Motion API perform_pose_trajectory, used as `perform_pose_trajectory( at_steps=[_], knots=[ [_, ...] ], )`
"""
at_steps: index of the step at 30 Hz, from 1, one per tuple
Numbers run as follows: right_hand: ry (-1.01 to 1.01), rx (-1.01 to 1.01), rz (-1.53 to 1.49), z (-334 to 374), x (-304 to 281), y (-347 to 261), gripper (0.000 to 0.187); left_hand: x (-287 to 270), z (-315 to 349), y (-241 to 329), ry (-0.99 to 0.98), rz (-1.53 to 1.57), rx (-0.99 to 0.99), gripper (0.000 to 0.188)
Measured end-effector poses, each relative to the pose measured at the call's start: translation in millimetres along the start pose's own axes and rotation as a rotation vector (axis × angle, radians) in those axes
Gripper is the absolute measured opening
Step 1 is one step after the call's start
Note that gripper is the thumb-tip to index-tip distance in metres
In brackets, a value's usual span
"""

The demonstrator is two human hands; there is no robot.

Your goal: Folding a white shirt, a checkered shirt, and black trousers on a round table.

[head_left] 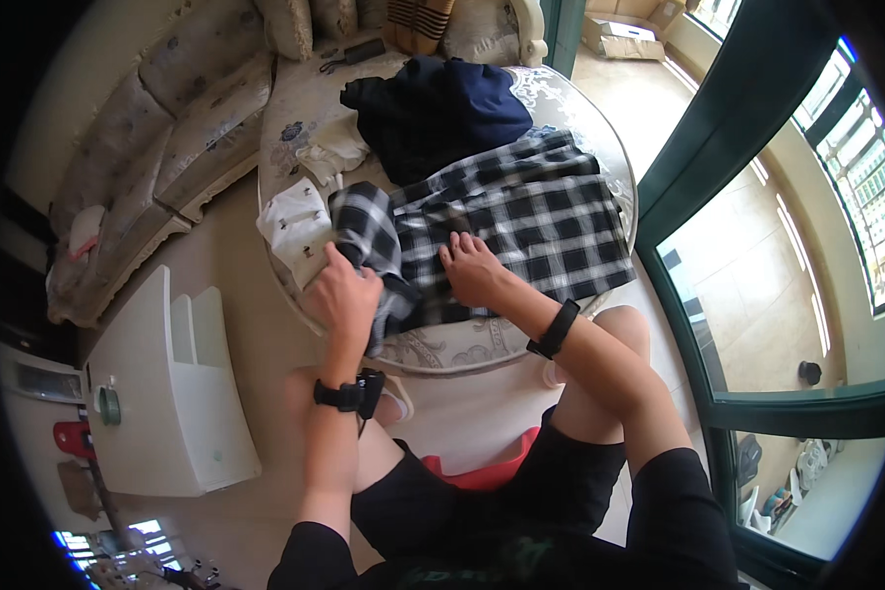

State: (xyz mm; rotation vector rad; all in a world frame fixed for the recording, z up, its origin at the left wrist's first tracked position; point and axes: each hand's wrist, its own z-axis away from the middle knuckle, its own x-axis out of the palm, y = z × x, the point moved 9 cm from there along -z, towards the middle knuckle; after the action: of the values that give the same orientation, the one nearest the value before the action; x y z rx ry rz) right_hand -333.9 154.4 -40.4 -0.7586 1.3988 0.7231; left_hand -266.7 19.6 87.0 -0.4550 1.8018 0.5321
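A black-and-white checked shirt (551,221) lies spread over the near right part of a round table. Its left part is folded over into a bunched layer (367,221). At the edge of that fold, my left hand (347,293) has its fingers curled on the cloth, slightly blurred. My right hand (477,272) rests on the middle of the shirt, with fingers apart and nothing held. To the left of the fold lies a white cloth with small dark motifs (297,228).
Behind the shirt sit a heap of black and navy clothes (433,103) and a cream cloth (334,147) on the patterned table (433,352). A sofa (157,138) stands left, a white cabinet (172,393) near left. Green-framed glass doors (683,315) are on the right.
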Motion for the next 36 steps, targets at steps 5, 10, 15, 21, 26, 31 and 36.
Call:
perform_pose_trajectory(
  at_steps=[5,10,15,21,26,31,36],
  knots=[
    [0.095,-0.071,-0.195,-13,-8,-15,0.052,31,2,46,-0.106,0.370,0.148,0.050],
    [-0.074,-0.021,-0.118,-10,-10,9,0.042,65,10,78,-0.322,0.612,0.339,0.047],
    [-0.155,0.267,-0.149,2,-13,67,0.036,88,33,99,-0.717,0.895,0.406,0.041],
    [-0.100,0.488,-0.495,22,-25,93,0.028,107,61,105,-1.236,1.107,0.391,0.039],
    [-0.254,0.428,-0.773,26,-10,70,0.045,113,89,120,-1.120,0.999,0.572,0.042],
    [-0.148,0.383,-0.541,27,-9,66,0.044,103,65,96,-1.019,1.230,0.146,0.023],
    [-0.174,0.400,-0.472,17,-6,61,0.040,83,-6,8,-0.099,0.787,0.159,0.015]
  ],
)
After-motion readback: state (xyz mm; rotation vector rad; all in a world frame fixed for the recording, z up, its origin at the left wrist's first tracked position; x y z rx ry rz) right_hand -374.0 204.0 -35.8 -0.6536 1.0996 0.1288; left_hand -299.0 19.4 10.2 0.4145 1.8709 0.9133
